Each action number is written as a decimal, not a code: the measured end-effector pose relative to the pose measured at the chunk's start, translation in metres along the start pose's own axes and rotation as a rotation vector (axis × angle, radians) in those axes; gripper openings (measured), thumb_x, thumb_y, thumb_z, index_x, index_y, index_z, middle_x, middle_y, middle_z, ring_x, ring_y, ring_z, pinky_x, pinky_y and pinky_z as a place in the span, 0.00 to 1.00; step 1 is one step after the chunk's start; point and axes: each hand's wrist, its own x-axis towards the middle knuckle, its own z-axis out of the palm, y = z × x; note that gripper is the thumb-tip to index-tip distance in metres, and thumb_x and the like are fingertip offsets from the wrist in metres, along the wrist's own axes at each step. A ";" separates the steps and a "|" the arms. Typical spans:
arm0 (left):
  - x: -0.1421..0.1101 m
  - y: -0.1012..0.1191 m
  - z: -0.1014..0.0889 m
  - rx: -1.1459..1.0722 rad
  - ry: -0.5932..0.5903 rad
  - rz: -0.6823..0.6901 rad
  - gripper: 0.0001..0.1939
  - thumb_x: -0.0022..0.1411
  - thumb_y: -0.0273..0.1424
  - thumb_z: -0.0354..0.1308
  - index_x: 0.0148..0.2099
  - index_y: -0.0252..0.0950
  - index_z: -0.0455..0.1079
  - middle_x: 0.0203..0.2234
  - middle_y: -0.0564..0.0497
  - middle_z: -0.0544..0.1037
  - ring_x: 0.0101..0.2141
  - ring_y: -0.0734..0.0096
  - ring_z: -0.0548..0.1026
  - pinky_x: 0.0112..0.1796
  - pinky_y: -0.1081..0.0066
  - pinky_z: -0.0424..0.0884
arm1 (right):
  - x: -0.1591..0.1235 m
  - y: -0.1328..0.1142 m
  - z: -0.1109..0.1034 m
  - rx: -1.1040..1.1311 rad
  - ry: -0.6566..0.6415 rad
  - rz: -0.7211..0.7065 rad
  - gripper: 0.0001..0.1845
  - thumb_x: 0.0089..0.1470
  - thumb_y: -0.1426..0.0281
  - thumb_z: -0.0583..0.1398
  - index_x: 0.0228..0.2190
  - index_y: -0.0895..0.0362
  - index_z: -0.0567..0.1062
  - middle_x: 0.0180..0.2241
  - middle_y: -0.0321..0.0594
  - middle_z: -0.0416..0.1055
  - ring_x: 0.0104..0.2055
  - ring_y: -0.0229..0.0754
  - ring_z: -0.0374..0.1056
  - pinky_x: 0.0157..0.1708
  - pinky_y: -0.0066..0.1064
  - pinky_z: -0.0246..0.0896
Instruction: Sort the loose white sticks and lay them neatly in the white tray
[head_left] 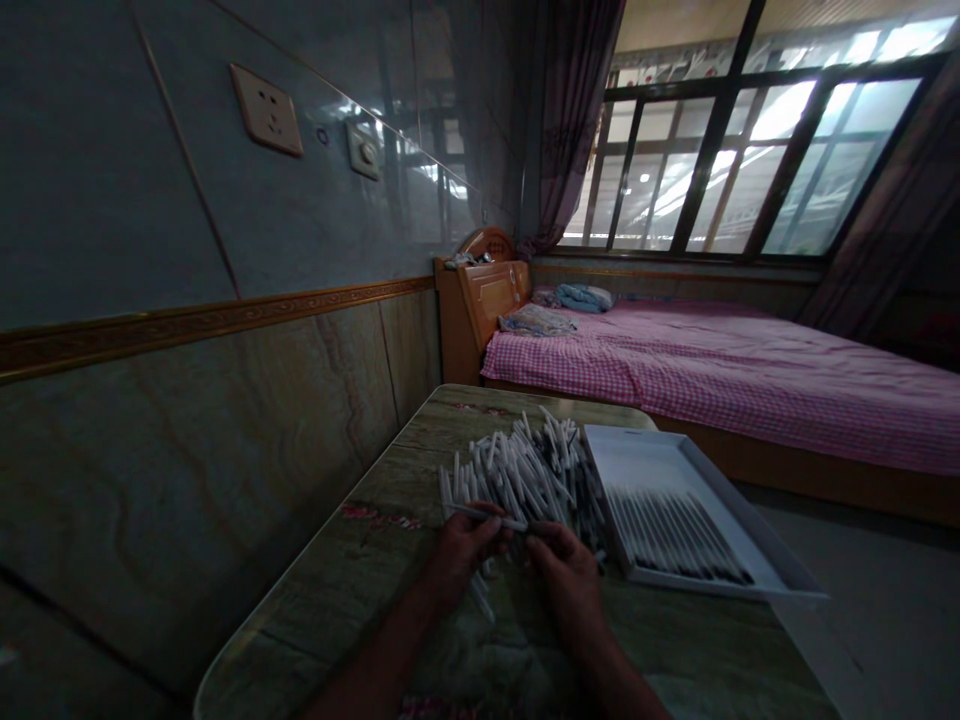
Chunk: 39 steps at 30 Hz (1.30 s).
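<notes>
Between my two hands, a slim white pen (513,523) lies nearly level above the table. My left hand (463,552) pinches its white barrel, fingers closed. At the other end, my right hand (564,572) is closed on the pen's dark end, which looks like a black cap; the fingers partly hide it. Just beyond my hands spreads a heap of loose white pen barrels (517,465), with dark pieces along its right side. A few barrels (482,597) lie apart, near my left wrist. To the right, a row of black-ended white pens (675,530) lies side by side in a white tray (637,450).
The tray rests on the stone-patterned table (375,590), its right corner reaching past the table edge. A tiled wall (300,400) runs along the left. Behind the table stands a bed (712,360) with a pink checked cover and wooden headboard (480,300).
</notes>
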 end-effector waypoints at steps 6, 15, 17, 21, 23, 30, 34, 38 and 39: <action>0.002 -0.002 -0.002 0.015 0.013 0.003 0.21 0.36 0.36 0.74 0.33 0.32 0.72 0.24 0.50 0.79 0.26 0.70 0.77 0.28 0.73 0.71 | 0.001 -0.001 0.000 -0.015 0.024 -0.010 0.15 0.37 0.62 0.67 0.27 0.58 0.78 0.24 0.37 0.74 0.27 0.41 0.68 0.25 0.28 0.61; -0.001 0.000 0.000 0.005 0.010 0.005 0.20 0.39 0.35 0.73 0.34 0.32 0.72 0.27 0.50 0.80 0.28 0.70 0.78 0.30 0.73 0.72 | 0.002 0.003 0.001 -0.002 0.013 -0.032 0.13 0.38 0.62 0.67 0.27 0.58 0.77 0.24 0.37 0.74 0.27 0.40 0.67 0.26 0.28 0.60; -0.001 0.000 0.000 0.015 0.014 0.000 0.20 0.40 0.35 0.72 0.34 0.32 0.72 0.27 0.49 0.80 0.28 0.69 0.78 0.30 0.73 0.72 | 0.003 0.003 0.001 -0.035 0.002 -0.057 0.13 0.39 0.63 0.66 0.27 0.58 0.77 0.25 0.38 0.74 0.28 0.41 0.68 0.28 0.28 0.61; -0.002 0.001 0.001 0.036 0.031 -0.017 0.21 0.38 0.35 0.73 0.34 0.32 0.72 0.27 0.49 0.80 0.28 0.68 0.78 0.29 0.72 0.72 | 0.004 0.004 0.000 -0.074 -0.021 -0.118 0.11 0.41 0.63 0.65 0.27 0.57 0.76 0.24 0.37 0.73 0.29 0.40 0.67 0.29 0.28 0.61; -0.002 0.001 0.002 0.049 0.025 -0.011 0.21 0.38 0.36 0.73 0.34 0.32 0.72 0.26 0.49 0.80 0.28 0.69 0.78 0.30 0.72 0.73 | 0.004 0.006 0.000 -0.090 -0.022 -0.152 0.11 0.42 0.64 0.64 0.28 0.57 0.75 0.25 0.36 0.73 0.28 0.40 0.67 0.28 0.28 0.60; -0.001 0.002 0.001 0.039 0.007 0.004 0.20 0.39 0.35 0.73 0.34 0.32 0.72 0.28 0.48 0.81 0.29 0.70 0.78 0.31 0.73 0.73 | 0.007 0.010 -0.001 -0.125 -0.068 -0.200 0.11 0.46 0.63 0.63 0.31 0.57 0.75 0.25 0.36 0.72 0.27 0.39 0.66 0.27 0.27 0.60; 0.000 0.000 -0.001 0.032 0.016 -0.004 0.20 0.39 0.36 0.73 0.34 0.32 0.72 0.28 0.48 0.81 0.29 0.69 0.78 0.31 0.73 0.73 | 0.008 0.007 -0.001 -0.148 -0.072 -0.190 0.12 0.46 0.63 0.62 0.33 0.57 0.76 0.27 0.38 0.74 0.29 0.41 0.68 0.29 0.29 0.62; 0.002 -0.001 -0.001 0.032 0.023 -0.010 0.21 0.38 0.35 0.73 0.34 0.32 0.72 0.27 0.48 0.81 0.28 0.70 0.78 0.30 0.73 0.72 | 0.008 0.000 0.000 -0.182 -0.073 -0.218 0.12 0.47 0.63 0.62 0.32 0.57 0.76 0.28 0.39 0.75 0.31 0.43 0.70 0.30 0.30 0.63; 0.002 -0.001 -0.001 0.035 0.022 -0.008 0.21 0.38 0.35 0.73 0.34 0.32 0.72 0.27 0.48 0.81 0.28 0.70 0.78 0.30 0.73 0.72 | 0.007 -0.002 0.000 -0.197 -0.074 -0.226 0.12 0.47 0.63 0.62 0.32 0.57 0.76 0.28 0.39 0.75 0.31 0.43 0.70 0.31 0.30 0.63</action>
